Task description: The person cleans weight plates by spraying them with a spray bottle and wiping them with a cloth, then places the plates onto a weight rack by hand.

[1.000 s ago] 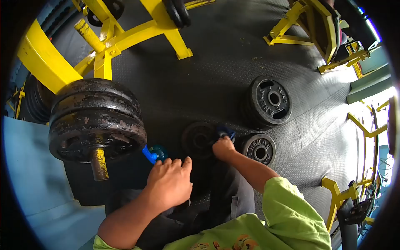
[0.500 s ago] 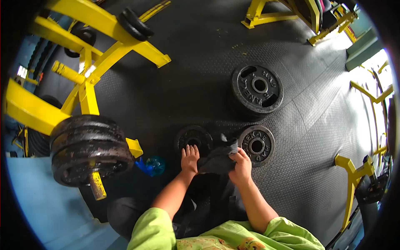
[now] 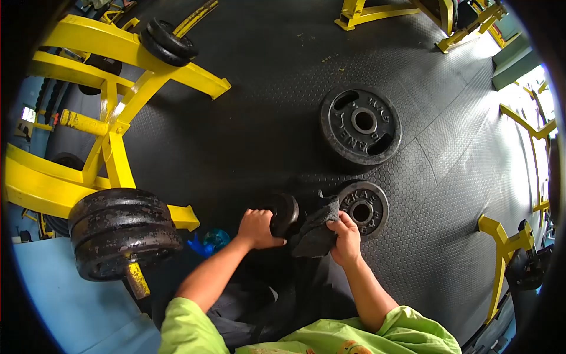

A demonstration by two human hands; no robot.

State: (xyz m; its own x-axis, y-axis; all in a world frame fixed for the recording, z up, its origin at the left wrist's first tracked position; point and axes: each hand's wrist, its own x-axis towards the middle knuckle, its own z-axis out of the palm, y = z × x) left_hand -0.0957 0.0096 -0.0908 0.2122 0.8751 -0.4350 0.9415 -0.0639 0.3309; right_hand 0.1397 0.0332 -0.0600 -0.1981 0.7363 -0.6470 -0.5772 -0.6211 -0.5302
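Observation:
My left hand (image 3: 257,229) grips the left edge of a small black weight plate (image 3: 287,213), which is tilted up off the floor; some fingers are hidden behind it. In my right hand (image 3: 346,236), pinched between thumb and fingers, hangs a dark grey cloth (image 3: 316,231), just right of the tilted plate. Another small weight plate (image 3: 380,207) lies flat on the floor beyond my right hand, partly covered by the cloth. Farther off, a larger black plate (image 3: 335,138) lies on top of a stack.
At left stands a yellow plate rack (image 3: 121,156) with several thick black plates (image 3: 121,206) on its near peg. A blue spray bottle (image 3: 217,238) sits by its foot. Yellow gym machines (image 3: 492,253) line the right side of the black rubber floor (image 3: 259,112).
My left hand has gone from lying open over the small plate to gripping its edge, and the plate has tipped up. The cloth stays in my right hand. The view has shifted slightly.

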